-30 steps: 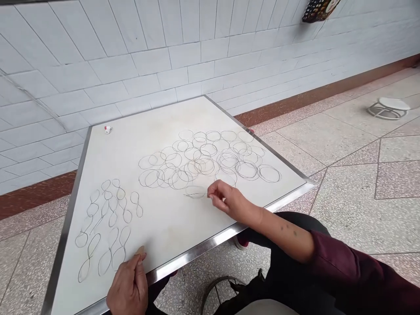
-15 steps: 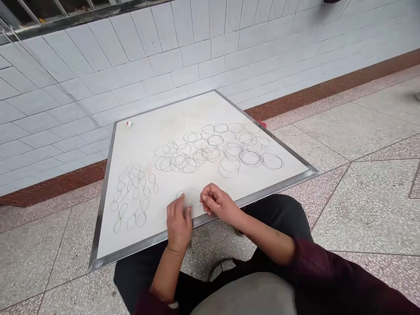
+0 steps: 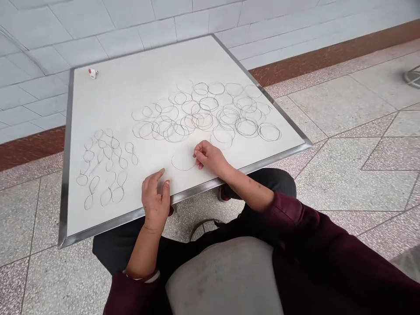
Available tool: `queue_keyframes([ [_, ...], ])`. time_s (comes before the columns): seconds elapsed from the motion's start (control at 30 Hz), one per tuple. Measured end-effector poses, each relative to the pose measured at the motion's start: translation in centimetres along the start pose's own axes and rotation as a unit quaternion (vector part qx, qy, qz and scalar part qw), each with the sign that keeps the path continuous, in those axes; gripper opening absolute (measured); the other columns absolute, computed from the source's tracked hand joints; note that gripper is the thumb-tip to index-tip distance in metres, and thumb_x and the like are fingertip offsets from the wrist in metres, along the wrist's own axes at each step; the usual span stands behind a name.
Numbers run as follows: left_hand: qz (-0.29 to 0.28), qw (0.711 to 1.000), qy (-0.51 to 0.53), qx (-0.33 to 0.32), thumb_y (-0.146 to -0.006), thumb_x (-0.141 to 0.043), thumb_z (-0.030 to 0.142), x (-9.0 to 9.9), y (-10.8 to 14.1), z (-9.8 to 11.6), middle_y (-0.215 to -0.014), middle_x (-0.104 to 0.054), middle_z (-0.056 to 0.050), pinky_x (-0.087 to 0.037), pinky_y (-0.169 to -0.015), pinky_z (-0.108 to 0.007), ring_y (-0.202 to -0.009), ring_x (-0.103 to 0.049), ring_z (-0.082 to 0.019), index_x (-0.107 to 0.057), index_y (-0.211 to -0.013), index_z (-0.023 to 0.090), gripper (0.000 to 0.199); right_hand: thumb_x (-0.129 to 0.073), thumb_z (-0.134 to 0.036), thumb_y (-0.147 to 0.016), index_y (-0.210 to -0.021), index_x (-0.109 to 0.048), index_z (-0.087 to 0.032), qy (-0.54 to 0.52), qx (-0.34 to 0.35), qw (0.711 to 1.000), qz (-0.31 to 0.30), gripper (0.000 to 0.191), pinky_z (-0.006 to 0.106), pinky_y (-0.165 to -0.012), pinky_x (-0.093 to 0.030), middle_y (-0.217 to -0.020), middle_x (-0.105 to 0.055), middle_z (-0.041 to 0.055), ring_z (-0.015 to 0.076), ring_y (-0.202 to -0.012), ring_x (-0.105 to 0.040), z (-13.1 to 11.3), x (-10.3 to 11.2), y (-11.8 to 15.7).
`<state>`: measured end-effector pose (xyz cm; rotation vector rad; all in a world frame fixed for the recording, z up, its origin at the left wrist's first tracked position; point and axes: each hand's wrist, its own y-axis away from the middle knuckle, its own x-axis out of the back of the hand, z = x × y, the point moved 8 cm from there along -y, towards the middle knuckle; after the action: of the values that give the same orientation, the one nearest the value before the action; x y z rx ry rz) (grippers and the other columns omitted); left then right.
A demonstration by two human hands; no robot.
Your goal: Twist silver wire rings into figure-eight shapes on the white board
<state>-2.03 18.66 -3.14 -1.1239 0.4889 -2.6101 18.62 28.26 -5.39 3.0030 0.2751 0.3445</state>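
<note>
From my end I see a white tabletop [image 3: 131, 83] with a metal rim [image 3: 197, 190], close against a tiled wall [image 3: 157, 33], speckled floor [image 3: 354, 188] around. A small red-and-white object [image 3: 93, 73] sits near the far left corner. Overlapping wire rings [image 3: 197, 118] spread beyond my hands; figure-eight wires [image 3: 112, 188] lie left. The wire loop [image 3: 183, 169] is near the front — my right hand [image 3: 210, 158] pinches its right side, fingertips together. My left hand [image 3: 155, 192] is beside it, fingers apart.

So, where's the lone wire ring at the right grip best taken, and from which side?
Probably pinch the left edge of the ring, coming from the left: that thin curve is uncovered, the open left grip is near it, and the right grip covers the opposite edge.
</note>
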Motion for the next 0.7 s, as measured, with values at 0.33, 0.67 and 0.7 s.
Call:
queue_keyframes([
  [0.33, -0.017, 0.998, 0.026, 0.054, -0.089, -0.061, 0.028, 0.1, -0.5, -0.5, -0.111, -0.066, -0.007, -0.052, -0.089, -0.036, -0.098, -0.063, -0.019, -0.064, -0.120, 0.020, 0.032, -0.054, -0.022, -0.090, -0.109, -0.051, -0.020, -0.006, -0.041, 0.999, -0.001, 0.019, 0.030, -0.072, -0.055, -0.088, -0.066, 0.0013, 0.0113, -0.065, -0.067, 0.9, 1.2, 0.3],
  [0.67, -0.015, 0.997, -0.040, 0.066, -0.088, -0.063, 0.021, 1.2, -0.7, -0.7, -0.107, -0.069, -0.006, -0.052, -0.083, -0.034, -0.090, -0.065, -0.019, -0.069, -0.113, 0.020, 0.027, -0.082, -0.025, -0.070, -0.074, -0.070, -0.014, 0.074, -0.169, 0.905, -0.383, 0.016, 0.019, -0.049, -0.049, -0.066, -0.067, -0.0027, 0.0109, -0.053, -0.062, 9.5, -1.2, 10.5],
  [0.7, -0.010, 0.997, -0.050, 0.061, -0.087, -0.063, 0.021, 1.3, -0.7, -0.8, -0.107, -0.070, -0.007, -0.051, -0.084, -0.035, -0.092, -0.065, -0.020, -0.069, -0.113, 0.020, 0.026, -0.076, -0.028, -0.079, -0.085, -0.070, -0.014, 0.087, -0.167, 0.927, -0.323, 0.017, 0.023, -0.057, -0.053, -0.079, -0.069, 0.0001, 0.0137, -0.064, -0.065, 10.4, -1.1, 9.9],
])
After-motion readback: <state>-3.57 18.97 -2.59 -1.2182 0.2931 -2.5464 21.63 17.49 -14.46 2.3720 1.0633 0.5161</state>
